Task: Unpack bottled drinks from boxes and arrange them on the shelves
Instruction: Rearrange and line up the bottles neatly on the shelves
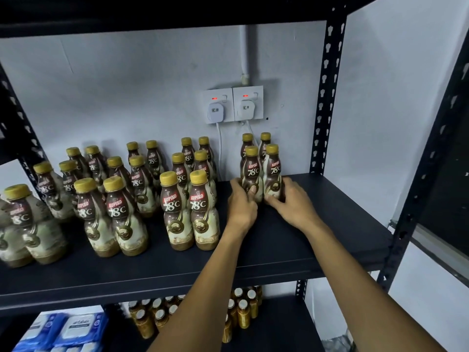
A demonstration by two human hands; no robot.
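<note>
Head view: on the dark metal shelf (317,224), the left hand (242,205) has its grip curled round the base of an upright brown-and-cream plastic coffee bottle with a gold cap (251,168). The right hand (291,201) grasps the twin bottle (272,168) touching it, right of the rows of like bottles (177,214).

The bottles (177,209) are plastic with glossy printed sleeves and dull gold caps (168,178). The shelf (330,224) is matt dark board on painted metal posts (327,97). At seven o'clock, wipe packs (73,329) gleam in shiny film.
</note>
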